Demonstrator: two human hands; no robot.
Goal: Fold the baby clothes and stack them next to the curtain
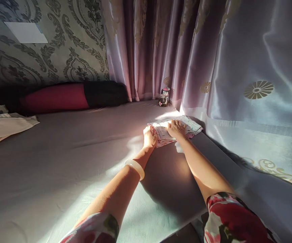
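Note:
A small folded cloth (190, 126), white with a pink print, lies on the grey bed sheet (72, 162) near the curtain. My left hand (150, 136) rests on the cloth's near left edge with its fingers curled down onto the fabric. My right hand (176, 128) lies flat on top of the cloth, fingers spread and pressing it down. A pale bangle (135, 168) sits on my left forearm. Both arms reach forward from flower-print sleeves.
A small glass jar (164, 97) with a metal lid stands by the curtain's foot. Shiny lilac curtains (237, 67) hang along the right and back. A red and black bolster (70, 96) lies against the patterned wall. Folded beige cloth (1, 126) lies at the far left.

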